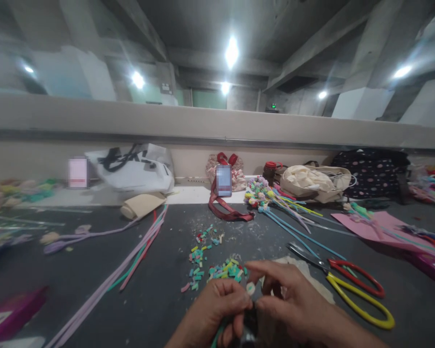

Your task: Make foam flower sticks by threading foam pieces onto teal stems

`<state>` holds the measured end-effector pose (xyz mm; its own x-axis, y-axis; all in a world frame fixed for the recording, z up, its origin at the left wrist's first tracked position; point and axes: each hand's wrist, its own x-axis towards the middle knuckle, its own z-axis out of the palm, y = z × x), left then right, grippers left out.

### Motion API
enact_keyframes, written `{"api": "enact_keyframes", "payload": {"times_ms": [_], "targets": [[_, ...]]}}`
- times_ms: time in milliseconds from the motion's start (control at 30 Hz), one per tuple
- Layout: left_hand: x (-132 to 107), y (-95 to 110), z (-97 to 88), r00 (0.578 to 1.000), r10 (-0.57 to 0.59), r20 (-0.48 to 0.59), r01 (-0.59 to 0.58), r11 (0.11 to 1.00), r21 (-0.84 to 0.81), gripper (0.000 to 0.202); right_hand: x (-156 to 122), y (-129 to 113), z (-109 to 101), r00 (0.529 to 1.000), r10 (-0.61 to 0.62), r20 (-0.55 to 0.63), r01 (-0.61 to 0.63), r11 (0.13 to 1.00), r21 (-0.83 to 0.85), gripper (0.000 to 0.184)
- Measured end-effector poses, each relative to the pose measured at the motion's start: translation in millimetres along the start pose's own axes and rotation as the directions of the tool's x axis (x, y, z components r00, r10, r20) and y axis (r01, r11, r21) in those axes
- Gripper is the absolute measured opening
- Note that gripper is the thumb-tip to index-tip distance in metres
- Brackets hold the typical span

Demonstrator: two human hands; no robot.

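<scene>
My left hand (217,309) and my right hand (286,299) meet at the bottom centre, fingers pinched together. Between the fingertips sits a small whitish bead-like piece (250,288). A green pipe cleaner (217,333) runs down from under my left hand, and a dark object below both hands is hard to make out. Just beyond the fingers lies a scatter of several small coloured cut pieces (210,266) on the dark table (94,251). Scissors (351,285) with red and yellow handles lie to the right of my right hand.
Long pink, purple and green pipe cleaners (130,261) lie on the left. Finished stems with coloured heads (271,198) lie at centre right. Bags (130,169), a phone (224,180) and a cream cloth bag (315,183) line the back wall. Pink paper (377,227) lies at right, a magenta box (10,314) at bottom left.
</scene>
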<state>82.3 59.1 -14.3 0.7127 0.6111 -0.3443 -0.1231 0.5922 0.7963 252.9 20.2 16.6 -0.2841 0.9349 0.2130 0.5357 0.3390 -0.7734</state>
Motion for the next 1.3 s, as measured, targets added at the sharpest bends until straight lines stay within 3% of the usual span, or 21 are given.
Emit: {"api": "enact_keyframes", "payload": {"times_ms": [167,333,567,667,800,933,1067,1200,1300], "targets": [[2,0,-3.4,0.998,0.024,0.063,-0.022,0.999,-0.035,0.027,6,-4,3,0.998,-0.021,-0.062,0.023,0.999,0.046,0.027],[6,-4,-6.7,0.989,0.086,0.12,-0.069,0.988,-0.141,0.031,13,-13,6,0.991,-0.093,-0.094,0.092,0.996,-0.017,0.016],[3,0,-6.5,0.996,0.07,0.057,-0.061,0.986,-0.157,0.029,16,-14,12,0.988,-0.097,-0.118,0.093,0.995,-0.044,0.011],[2,2,-4.4,0.997,0.079,0.023,-0.077,0.992,-0.096,0.032,15,-13,12,0.988,-0.076,-0.133,0.07,0.997,-0.045,0.017],[-4,4,-4.1,0.988,0.111,-0.105,-0.115,0.993,-0.03,0.033,11,-7,10,0.991,-0.004,-0.137,0.008,1.0,0.028,0.039],[-16,4,-11.2,0.965,0.153,-0.215,-0.143,0.988,0.06,0.034,14,-5,13,0.997,0.044,-0.063,-0.036,0.99,0.136,0.03],[-34,1,-18.2,0.962,0.153,-0.228,-0.14,0.987,0.074,0.037,22,-20,23,0.997,0.068,0.042,-0.076,0.967,0.242,0.032],[-51,-3,-20.6,0.967,0.141,-0.212,-0.129,0.989,0.072,0.039,26,-39,28,0.993,-0.03,0.114,0.003,0.974,0.224,0.041],[-58,-6,-21.5,0.966,0.171,-0.193,-0.155,0.983,0.093,0.042,27,-49,30,0.982,-0.085,0.17,0.056,0.984,0.168,0.035]]}}
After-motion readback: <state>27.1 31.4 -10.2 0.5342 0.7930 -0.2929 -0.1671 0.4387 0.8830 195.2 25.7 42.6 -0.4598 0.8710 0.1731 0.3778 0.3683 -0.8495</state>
